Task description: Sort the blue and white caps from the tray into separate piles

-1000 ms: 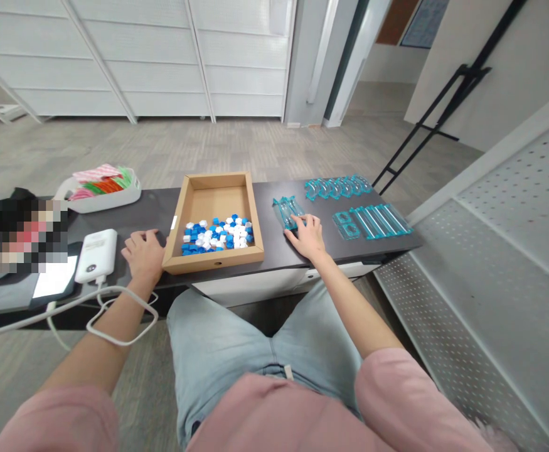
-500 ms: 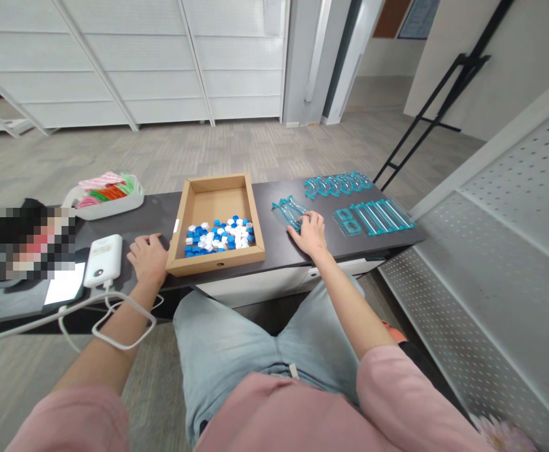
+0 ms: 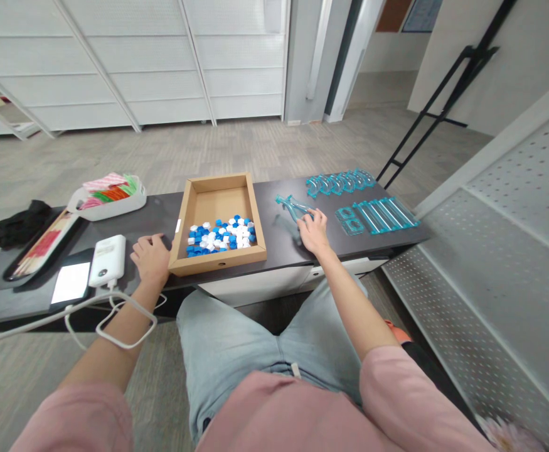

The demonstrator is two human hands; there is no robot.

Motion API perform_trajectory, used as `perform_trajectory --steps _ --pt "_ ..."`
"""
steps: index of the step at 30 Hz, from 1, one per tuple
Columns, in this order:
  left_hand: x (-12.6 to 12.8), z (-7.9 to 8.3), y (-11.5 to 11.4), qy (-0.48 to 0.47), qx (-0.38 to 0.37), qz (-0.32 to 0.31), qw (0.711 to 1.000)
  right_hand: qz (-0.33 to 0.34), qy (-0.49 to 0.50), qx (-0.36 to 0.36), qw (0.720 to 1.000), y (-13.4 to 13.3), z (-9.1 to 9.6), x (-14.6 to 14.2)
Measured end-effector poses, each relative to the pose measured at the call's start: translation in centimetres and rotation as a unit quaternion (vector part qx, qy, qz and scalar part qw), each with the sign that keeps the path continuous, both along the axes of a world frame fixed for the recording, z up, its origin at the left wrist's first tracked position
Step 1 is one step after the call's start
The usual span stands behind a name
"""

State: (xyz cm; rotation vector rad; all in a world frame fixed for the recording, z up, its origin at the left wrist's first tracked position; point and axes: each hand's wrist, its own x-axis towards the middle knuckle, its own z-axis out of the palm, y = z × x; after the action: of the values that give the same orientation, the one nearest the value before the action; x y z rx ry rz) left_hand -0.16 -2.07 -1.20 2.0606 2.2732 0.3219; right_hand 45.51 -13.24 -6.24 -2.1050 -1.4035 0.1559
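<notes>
My right hand (image 3: 312, 232) pinches a clear blue plastic piece (image 3: 290, 204) and holds its far end tilted up off the dark table (image 3: 283, 248), right of a shallow cardboard tray (image 3: 218, 258). The tray holds several small blue and white caps (image 3: 220, 235) near its front wall. My left hand (image 3: 150, 256) rests flat on the table just left of the tray, fingers loosely spread, holding nothing.
More clear blue pieces lie at the far right: a row of curved ones (image 3: 339, 182) and straight tubes (image 3: 383, 215). A white power bank (image 3: 107, 260) with a cable, a phone (image 3: 71, 282), a white bin of coloured packets (image 3: 107, 196), a long tray and black cloth (image 3: 13, 224) are on the left.
My right hand has closed on the blue plastic piece and lifted its far end off the table. My left hand has stayed beside the tray. The camera view shifted slightly.
</notes>
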Motion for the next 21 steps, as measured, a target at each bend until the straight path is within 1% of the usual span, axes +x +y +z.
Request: perform_trajectory --steps 3,7,11,14,17,19,21 --pt "-0.1 -0.2 0.1 0.003 0.007 0.002 1.0 -0.002 0.04 0.022 0.999 0.3 -0.1 0.5" --pt "-0.3 -0.6 0.3 0.002 0.021 -0.004 1.0 -0.026 0.106 0.08 0.991 -0.1 -0.2 0.8" --pt "-0.4 -0.8 0.4 -0.003 0.036 -0.01 0.999 -0.031 0.106 0.135 0.985 -0.9 -0.2 1.0" --pt "-0.2 -0.9 0.4 -0.001 0.039 -0.015 0.999 0.006 0.093 0.153 0.984 -0.6 0.4 0.9" --pt "0.0 -0.9 0.3 0.011 0.04 -0.008 0.999 0.079 0.046 0.135 0.987 1.7 2.2 -0.6" --pt "0.1 -0.9 0.3 0.017 0.043 -0.004 0.999 0.136 -0.005 0.1 0.986 4.4 4.0 -2.6" --pt "0.2 -1.0 0.3 0.016 0.046 -0.005 0.999 0.186 -0.062 0.058 0.979 7.7 5.9 -5.3"
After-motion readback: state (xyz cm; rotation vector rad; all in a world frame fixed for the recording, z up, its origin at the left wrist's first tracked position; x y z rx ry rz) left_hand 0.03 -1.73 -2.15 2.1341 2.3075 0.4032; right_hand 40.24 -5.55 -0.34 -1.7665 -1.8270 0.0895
